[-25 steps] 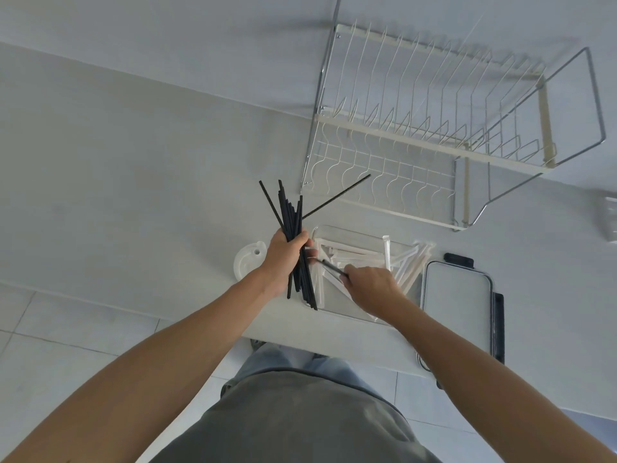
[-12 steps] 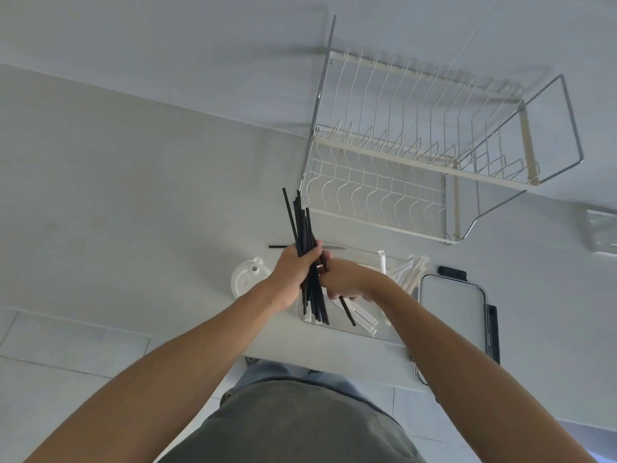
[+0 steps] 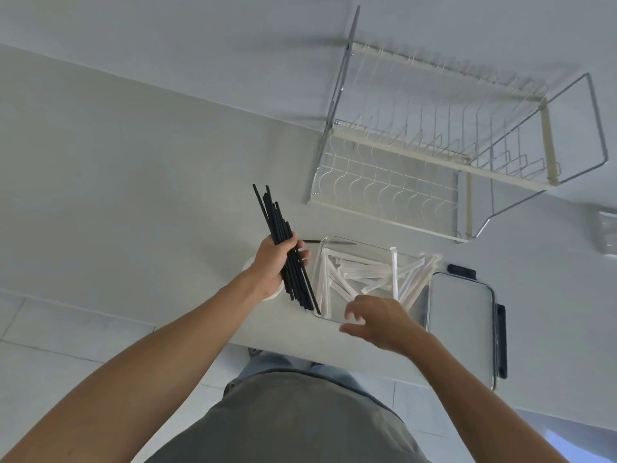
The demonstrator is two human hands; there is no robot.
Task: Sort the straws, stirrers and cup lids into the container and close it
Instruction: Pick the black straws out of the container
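Note:
My left hand [image 3: 273,265] grips a bundle of thin black stirrers [image 3: 283,242], held upright just left of the clear container [image 3: 325,315]. White paper-wrapped straws [image 3: 364,272] lie jumbled inside the container, some leaning over its right rim. My right hand [image 3: 377,317] hovers with fingers spread over the container's near edge and holds nothing. One loose black stirrer [image 3: 330,242] lies on the counter behind the container. A white cup lid [image 3: 272,295] is mostly hidden under my left hand. The container's lid [image 3: 462,325] lies flat to the right.
A white and chrome dish rack [image 3: 434,155] stands behind the container against the wall. A small clear object [image 3: 606,232] sits at the far right edge. The counter's front edge runs just below my hands, with tiled floor beneath.
My right hand has let go of the stirrer bundle and moved right and down over the container. The left hand keeps the bundle, now tilted a little more left.

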